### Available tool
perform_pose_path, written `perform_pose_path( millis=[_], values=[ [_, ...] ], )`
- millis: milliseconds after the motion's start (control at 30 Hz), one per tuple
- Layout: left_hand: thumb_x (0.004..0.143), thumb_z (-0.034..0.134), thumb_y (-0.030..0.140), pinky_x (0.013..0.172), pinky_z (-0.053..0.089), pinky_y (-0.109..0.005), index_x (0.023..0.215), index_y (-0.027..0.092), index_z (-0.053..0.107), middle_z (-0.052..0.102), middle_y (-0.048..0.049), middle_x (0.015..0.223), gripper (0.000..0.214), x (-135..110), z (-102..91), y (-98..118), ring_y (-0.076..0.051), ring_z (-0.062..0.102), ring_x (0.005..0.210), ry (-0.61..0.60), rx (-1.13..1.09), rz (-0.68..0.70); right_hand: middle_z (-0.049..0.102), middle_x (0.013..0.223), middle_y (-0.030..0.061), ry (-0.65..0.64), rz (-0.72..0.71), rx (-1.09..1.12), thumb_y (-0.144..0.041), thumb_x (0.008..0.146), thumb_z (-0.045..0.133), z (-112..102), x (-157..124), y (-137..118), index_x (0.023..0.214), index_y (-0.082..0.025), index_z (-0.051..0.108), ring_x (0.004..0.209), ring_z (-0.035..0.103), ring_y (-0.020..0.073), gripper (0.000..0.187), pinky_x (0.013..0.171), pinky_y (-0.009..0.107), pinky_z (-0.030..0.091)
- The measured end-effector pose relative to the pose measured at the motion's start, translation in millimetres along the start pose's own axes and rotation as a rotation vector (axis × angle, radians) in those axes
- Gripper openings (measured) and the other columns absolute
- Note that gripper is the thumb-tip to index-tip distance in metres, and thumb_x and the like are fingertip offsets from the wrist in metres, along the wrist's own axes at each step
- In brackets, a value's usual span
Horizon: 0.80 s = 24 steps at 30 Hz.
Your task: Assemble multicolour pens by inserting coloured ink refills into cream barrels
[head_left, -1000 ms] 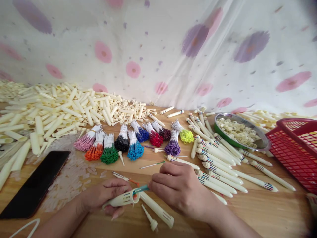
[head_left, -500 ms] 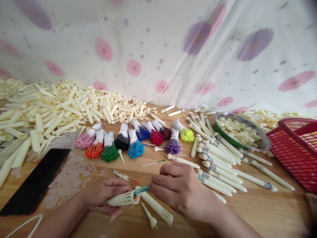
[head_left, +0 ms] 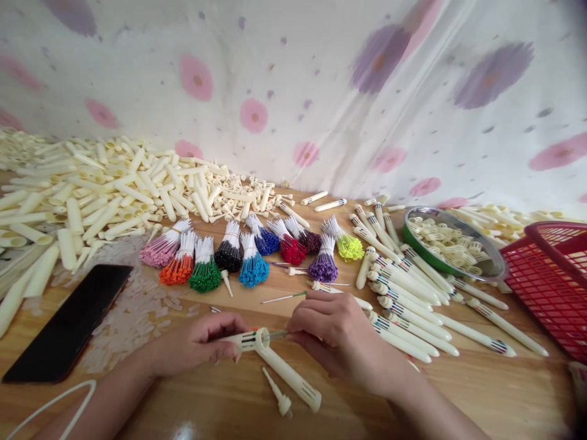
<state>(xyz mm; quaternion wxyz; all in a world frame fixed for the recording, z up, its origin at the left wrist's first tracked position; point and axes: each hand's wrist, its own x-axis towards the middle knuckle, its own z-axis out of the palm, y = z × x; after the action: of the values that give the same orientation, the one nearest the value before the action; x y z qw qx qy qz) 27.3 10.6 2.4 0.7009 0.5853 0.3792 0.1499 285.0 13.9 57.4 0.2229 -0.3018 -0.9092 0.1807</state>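
My left hand point(head_left: 197, 343) is closed around a cream pen barrel point(head_left: 246, 340) with coloured slots, its open end facing right. My right hand point(head_left: 334, 339) pinches a thin refill point(head_left: 275, 335) whose end sits in that open end. Both hands hover just above the wooden table point(head_left: 481, 391) near its front edge. Another cream barrel point(head_left: 291, 379) and a small tip piece point(head_left: 277, 395) lie just below the hands. Bundles of coloured refills point(head_left: 250, 250), tied in bunches, lie fanned out behind the hands.
A heap of cream pen parts point(head_left: 92, 195) fills the back left. Several finished pens point(head_left: 408, 293) lie to the right. A green bowl of clips point(head_left: 452, 244), a red basket point(head_left: 550, 275), a black phone point(head_left: 68, 321) and a white cable point(head_left: 59, 400) are around.
The refill has gone deeper into the barrel, with less of its teal end showing. My left hand has lifted and levelled the barrel slightly. The view has tilted down a little.
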Motion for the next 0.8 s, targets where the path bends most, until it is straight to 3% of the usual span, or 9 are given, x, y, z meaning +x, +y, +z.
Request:
perform_pose_path(
  millis=[133, 367, 533, 800],
  values=[
    [0.083, 0.057, 0.044, 0.067, 0.038, -0.021, 0.097, 0.02, 0.061, 0.057, 0.0015, 0.083, 0.027, 0, 2.7, 4, -0.014, 0.049, 0.075, 0.039, 0.082, 0.052, 0.061, 0.064, 0.0011, 0.016, 0.018, 0.032, -0.015, 0.088, 0.05, 1, 2, 1, 0.072, -0.016, 0.058, 0.059, 0.049, 0.0119, 0.018, 0.055, 0.023, 0.033],
    [0.083, 0.055, 0.045, 0.063, 0.037, -0.021, 0.094, 0.02, 0.061, 0.054, 0.0026, 0.079, 0.028, -1, 5.0, 3, -0.013, 0.047, 0.07, 0.026, 0.074, -0.008, 0.062, 0.066, 0.0024, 0.038, -0.055, 0.029, -0.015, 0.091, 0.046, 0, 4, 3, 0.077, -0.016, 0.06, 0.059, 0.048, 0.012, 0.019, 0.056, 0.024, 0.034],
    [0.082, 0.058, 0.042, 0.064, 0.038, -0.022, 0.094, 0.02, 0.061, 0.056, 0.0023, 0.078, 0.026, 0, 4.5, 4, -0.014, 0.049, 0.071, 0.063, 0.052, 0.059, 0.063, 0.07, 0.0036, 0.034, -0.066, 0.006, -0.017, 0.091, 0.047, -1, 2, 6, 0.08, -0.016, 0.06, 0.062, 0.05, 0.0129, 0.018, 0.058, 0.025, 0.036],
    [0.077, 0.067, 0.029, 0.068, 0.042, -0.023, 0.09, 0.022, 0.06, 0.06, 0.0013, 0.081, 0.017, 0, -1.4, -4, -0.015, 0.055, 0.075, 0.189, -0.064, 0.164, 0.062, 0.075, 0.0027, 0.028, 0.142, 0.066, -0.018, 0.086, 0.056, -5, -2, 22, 0.082, -0.017, 0.056, 0.068, 0.055, 0.0139, 0.004, 0.06, 0.024, 0.039]
  ],
)
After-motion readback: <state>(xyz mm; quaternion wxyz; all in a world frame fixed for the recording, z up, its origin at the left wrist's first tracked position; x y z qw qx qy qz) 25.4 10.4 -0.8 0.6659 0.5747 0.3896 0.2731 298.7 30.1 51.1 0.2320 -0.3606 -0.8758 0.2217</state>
